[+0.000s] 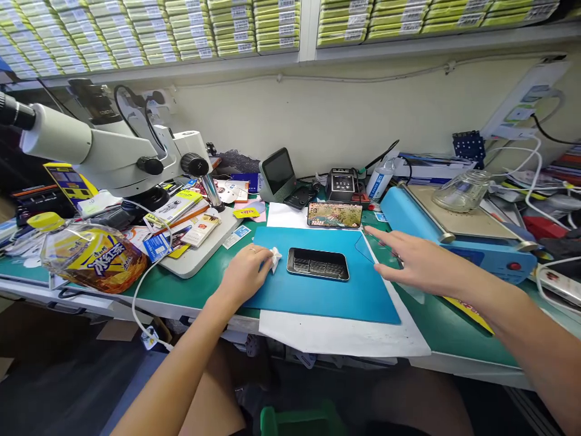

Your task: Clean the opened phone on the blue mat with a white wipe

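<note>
A phone with a dark, reflective screen lies face up on the blue mat. Just left of it, my left hand is closed on a crumpled white tissue resting at the mat's edge. To the phone's right, my right hand is raised over the mat, thumb and fingers gripping the edges of a thin clear screen protector. Only the protector's outline shows clearly. Behind the mat, a second phone leans sideways with a colourful picture lit on its screen.
At left stand a microscope and a large bottle of tea. A blue machine carrying a glass jar sits at right. White paper lies under the mat. A soldering station is at the back.
</note>
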{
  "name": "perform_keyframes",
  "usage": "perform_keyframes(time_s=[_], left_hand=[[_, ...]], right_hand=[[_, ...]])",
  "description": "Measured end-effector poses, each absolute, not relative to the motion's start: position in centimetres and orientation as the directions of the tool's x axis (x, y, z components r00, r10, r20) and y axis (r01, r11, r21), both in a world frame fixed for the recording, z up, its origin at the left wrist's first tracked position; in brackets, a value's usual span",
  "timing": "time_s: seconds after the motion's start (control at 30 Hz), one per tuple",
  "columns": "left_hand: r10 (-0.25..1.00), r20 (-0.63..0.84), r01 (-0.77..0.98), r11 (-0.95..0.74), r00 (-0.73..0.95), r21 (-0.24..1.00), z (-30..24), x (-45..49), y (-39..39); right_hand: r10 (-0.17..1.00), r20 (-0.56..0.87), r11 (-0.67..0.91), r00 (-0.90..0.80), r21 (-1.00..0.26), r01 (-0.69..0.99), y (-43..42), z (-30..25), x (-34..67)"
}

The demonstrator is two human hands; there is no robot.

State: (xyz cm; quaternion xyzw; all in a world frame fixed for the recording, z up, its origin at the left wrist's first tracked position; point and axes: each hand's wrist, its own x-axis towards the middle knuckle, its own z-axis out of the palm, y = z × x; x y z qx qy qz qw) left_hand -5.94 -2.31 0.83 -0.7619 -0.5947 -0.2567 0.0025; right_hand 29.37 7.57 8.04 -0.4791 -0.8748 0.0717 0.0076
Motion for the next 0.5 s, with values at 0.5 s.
perform_keyframes(time_s=[0.5], left_hand=[[0.899, 0.221, 0.688, -0.433, 0.379, 0.582, 2.0, -2.7, 1.3]], right_hand=[[0.739, 0.374, 0.550, -0.560, -0.815, 0.182, 6.5, 2.4, 23.7]])
